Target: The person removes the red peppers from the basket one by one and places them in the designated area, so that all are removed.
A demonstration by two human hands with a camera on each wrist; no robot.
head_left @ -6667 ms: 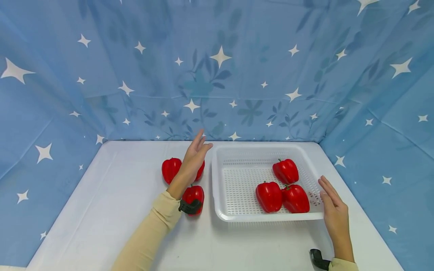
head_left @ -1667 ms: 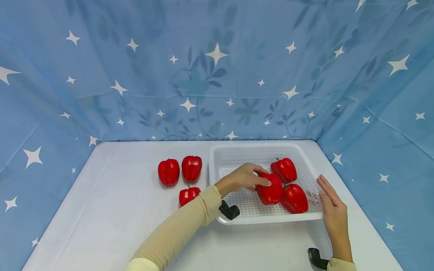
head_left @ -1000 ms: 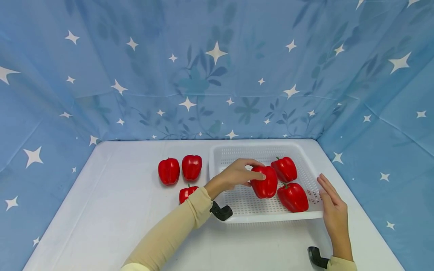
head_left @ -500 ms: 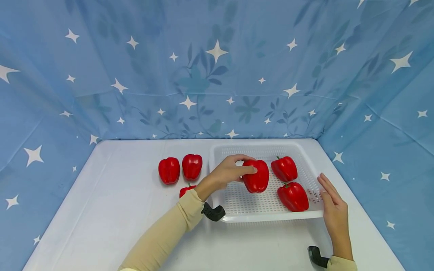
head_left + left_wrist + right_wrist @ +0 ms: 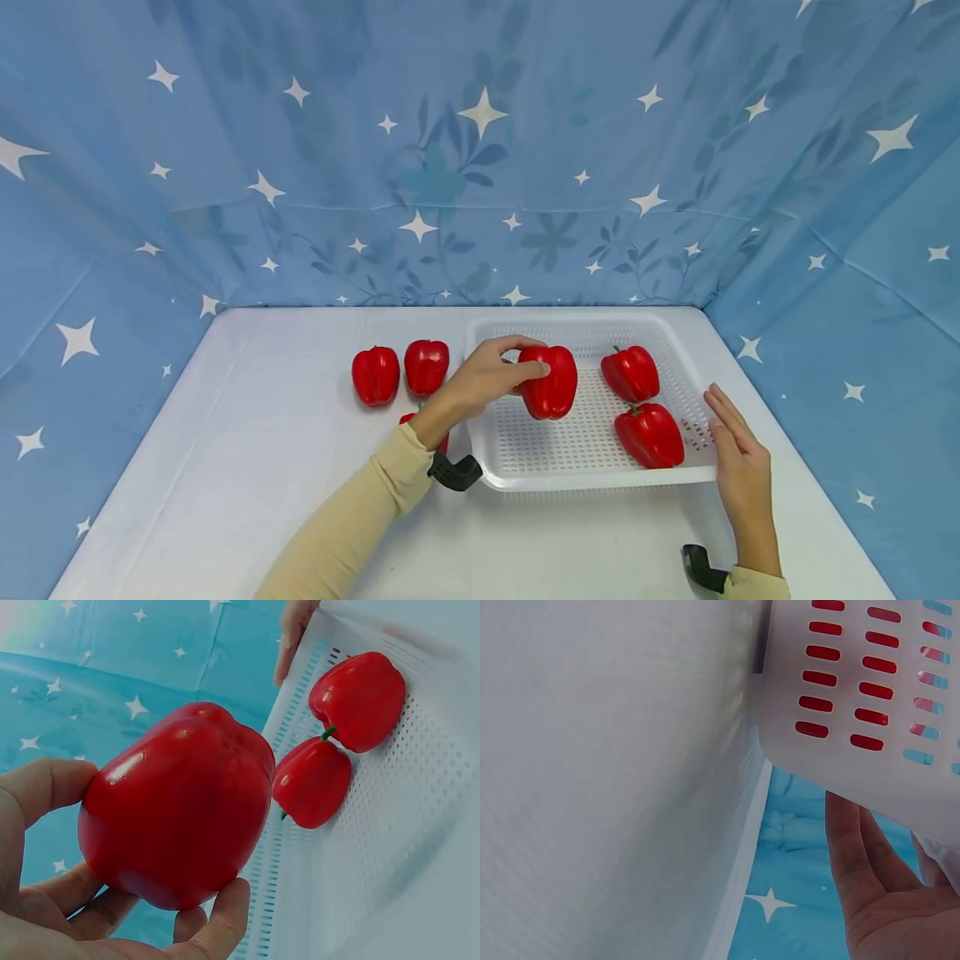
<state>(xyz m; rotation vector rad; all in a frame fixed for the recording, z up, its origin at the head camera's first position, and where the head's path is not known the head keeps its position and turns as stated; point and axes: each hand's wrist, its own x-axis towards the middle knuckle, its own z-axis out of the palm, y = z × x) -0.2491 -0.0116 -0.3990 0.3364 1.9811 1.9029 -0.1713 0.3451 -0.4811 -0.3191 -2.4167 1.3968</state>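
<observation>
My left hand grips a red bell pepper above the left part of a white perforated basket. In the left wrist view the thumb and fingers close round this bell pepper from its sides and below. Two more bell peppers lie in the basket's right half, a rear one and a front one. My right hand touches the basket's right rim with its fingers extended. From the right wrist view, those fingers reach up to the basket's wall.
Left of the basket, two red bell peppers, a left one and a right one, stand on the white table. A third is mostly hidden behind my left wrist. A blue star-patterned curtain surrounds the table's back and sides.
My left hand, empty over the table peppers at first, took hold of a bell pepper in the basket, lifted it and carried it leftward. The right hand has stayed at the rim.
</observation>
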